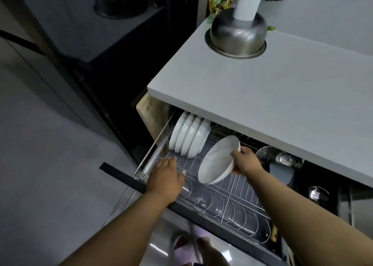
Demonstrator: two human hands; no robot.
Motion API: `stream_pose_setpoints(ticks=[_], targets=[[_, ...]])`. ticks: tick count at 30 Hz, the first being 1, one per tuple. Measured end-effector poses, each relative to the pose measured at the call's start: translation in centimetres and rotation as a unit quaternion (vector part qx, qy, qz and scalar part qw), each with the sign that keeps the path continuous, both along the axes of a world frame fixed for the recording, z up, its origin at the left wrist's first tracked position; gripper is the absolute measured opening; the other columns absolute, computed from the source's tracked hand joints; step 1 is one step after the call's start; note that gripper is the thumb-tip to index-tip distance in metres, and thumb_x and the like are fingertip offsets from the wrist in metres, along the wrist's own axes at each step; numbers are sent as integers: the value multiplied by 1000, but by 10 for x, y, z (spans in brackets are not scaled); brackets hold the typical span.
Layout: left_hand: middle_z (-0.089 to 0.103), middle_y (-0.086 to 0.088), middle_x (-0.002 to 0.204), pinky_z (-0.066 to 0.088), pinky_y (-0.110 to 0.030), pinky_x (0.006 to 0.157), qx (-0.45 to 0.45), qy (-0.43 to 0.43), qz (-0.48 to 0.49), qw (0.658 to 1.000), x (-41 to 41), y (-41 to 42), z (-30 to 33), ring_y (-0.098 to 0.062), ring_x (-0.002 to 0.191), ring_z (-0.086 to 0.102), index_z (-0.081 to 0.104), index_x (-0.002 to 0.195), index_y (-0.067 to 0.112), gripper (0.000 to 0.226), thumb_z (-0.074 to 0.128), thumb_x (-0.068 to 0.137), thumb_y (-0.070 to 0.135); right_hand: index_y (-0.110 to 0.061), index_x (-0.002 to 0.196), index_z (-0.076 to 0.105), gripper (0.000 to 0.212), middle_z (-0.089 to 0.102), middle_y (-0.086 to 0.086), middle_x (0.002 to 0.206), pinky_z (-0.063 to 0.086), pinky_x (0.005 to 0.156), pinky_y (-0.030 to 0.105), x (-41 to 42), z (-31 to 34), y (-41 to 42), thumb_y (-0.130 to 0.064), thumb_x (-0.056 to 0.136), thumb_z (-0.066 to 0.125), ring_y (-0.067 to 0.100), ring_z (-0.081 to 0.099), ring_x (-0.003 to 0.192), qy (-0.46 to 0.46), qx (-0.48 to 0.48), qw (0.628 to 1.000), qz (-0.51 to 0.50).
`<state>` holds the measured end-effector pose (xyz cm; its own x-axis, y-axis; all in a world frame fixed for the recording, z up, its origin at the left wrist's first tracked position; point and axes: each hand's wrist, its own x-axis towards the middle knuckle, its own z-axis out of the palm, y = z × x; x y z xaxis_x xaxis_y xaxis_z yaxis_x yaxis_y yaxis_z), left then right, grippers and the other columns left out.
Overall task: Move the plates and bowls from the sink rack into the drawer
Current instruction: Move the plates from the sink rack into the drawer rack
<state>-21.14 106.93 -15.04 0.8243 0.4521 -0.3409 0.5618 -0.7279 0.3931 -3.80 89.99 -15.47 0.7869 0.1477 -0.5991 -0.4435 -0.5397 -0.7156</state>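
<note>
Gripping a white plate (217, 160), right hand (245, 160); left hand (166, 176) flat, seemingly empty

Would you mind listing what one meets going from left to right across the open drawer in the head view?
Row of standing white plates → left hand → white bowl held by the right hand → round wire skimmer.

We see a steel bowl (236, 38) upside down on the grey counter (252, 96), w/ a white pipe (247, 1) in front of it. Food packets (219, 2) behind. Wire skimmer (266, 154) and a wooden board (148, 116) under the counter. Pink slipper (182, 249) on the floor (50, 154).
</note>
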Motion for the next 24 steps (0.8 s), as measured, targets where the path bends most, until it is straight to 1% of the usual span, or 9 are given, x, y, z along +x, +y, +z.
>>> stream_pose_setpoints(ticks=[3, 6, 10, 14, 16, 18, 20, 22, 24], targets=[[26, -4, 156, 19, -35, 118, 22, 8, -3, 1000, 3, 3, -5, -21, 143, 19, 21, 150, 14, 61, 34, 99, 45, -9, 120, 51, 33, 61, 17, 106, 59, 65, 47, 13, -9, 16, -13, 87, 50, 37, 64, 94, -2, -8, 1000, 6], [24, -4, 157, 19, -36, 118, 39, 11, -7, 999, 5, 3, -6, -20, 144, 18, 20, 150, 15, 61, 32, 99, 47, -8, 125, 48, 39, 59, 13, 106, 58, 74, 52, 26, -16, 30, -15, 87, 53, 35, 63, 94, -9, -35, 999, 12], [18, -4, 159, 9, -35, 119, 57, 22, -28, 998, 3, 1, -5, -19, 146, 12, 17, 151, 17, 62, 30, 99, 47, -8, 129, 44, 42, 57, 13, 105, 58, 66, 46, 38, -23, 44, -16, 88, 52, 34, 62, 89, -16, -66, 997, 36], [15, -5, 160, 4, -34, 118, 64, 25, -29, 997, 4, 0, -4, -19, 147, 9, 17, 151, 16, 63, 30, 98, 47, -8, 116, 51, 33, 63, 16, 95, 57, 76, 53, 47, -29, 55, -18, 84, 53, 38, 67, 81, -38, -94, 993, 58], [15, -5, 160, 2, -33, 118, 63, 27, -30, 997, 4, 0, -5, -18, 147, 9, 17, 151, 16, 63, 30, 98, 46, -5, 108, 55, 29, 66, 19, 92, 56, 81, 52, 52, -32, 61, -20, 84, 53, 39, 68, 84, -42, -107, 991, 73], [17, -5, 159, 3, -33, 118, 63, 25, -30, 997, 4, 1, -5, -18, 146, 11, 18, 151, 15, 63, 31, 98, 46, 0, 99, 60, 29, 67, 19, 82, 54, 85, 51, 55, -33, 67, -24, 84, 53, 39, 68, 85, -44, -123, 987, 89], [20, -5, 158, 7, -34, 119, 62, 22, -28, 997, 4, 1, -6, -18, 146, 13, 21, 150, 15, 62, 33, 97, 45, -3, 88, 59, 26, 65, 16, 75, 54, 87, 49, 56, -33, 73, -28, 86, 54, 37, 68, 85, -44, -135, 984, 104], [21, -5, 158, 12, -36, 120, 58, 25, -25, 998, 4, 2, -8, -19, 145, 14, 21, 150, 15, 63, 34, 97, 46, -8, 85, 58, 27, 67, 17, 82, 53, 89, 48, 58, -37, 80, -35, 86, 57, 37, 68, 89, -42, -138, 982, 118], [21, -5, 158, 15, -38, 119, 54, 34, -24, 998, 5, 2, -10, -19, 145, 14, 20, 150, 15, 64, 34, 96, 46, -7, 84, 59, 32, 69, 19, 91, 54, 87, 48, 59, -42, 87, -40, 84, 59, 36, 67, 91, -42, -142, 979, 140]])
